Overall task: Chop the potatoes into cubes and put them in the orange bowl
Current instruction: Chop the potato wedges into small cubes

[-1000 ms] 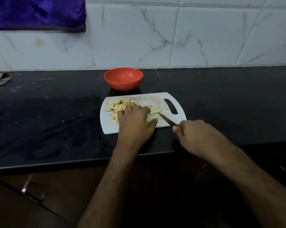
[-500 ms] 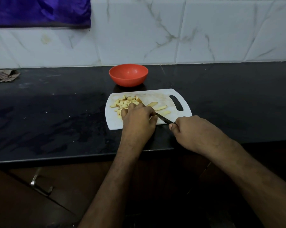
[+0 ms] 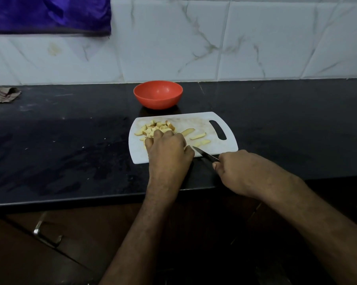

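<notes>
A white cutting board (image 3: 222, 148) lies on the black counter, with the orange bowl (image 3: 158, 94) just behind it; nothing shows inside the bowl. A pile of potato cubes (image 3: 156, 127) sits on the board's left part, and three potato strips (image 3: 197, 136) lie to its right. My left hand (image 3: 167, 150) rests with curled fingers over potato pieces at the board's front; what lies under it is hidden. My right hand (image 3: 236, 168) grips a dark knife (image 3: 204, 154), whose tip points at my left thumb.
The black counter (image 3: 70, 151) runs the full width, with its front edge close to my wrists. A crumpled patterned cloth (image 3: 3, 95) lies at far left. A purple cloth (image 3: 48, 15) hangs on the tiled wall. A drawer handle (image 3: 47, 233) shows below.
Three separate strips now lie bare to the right of my left hand, which has drawn back toward the board's front. The knife stays close to my left thumb.
</notes>
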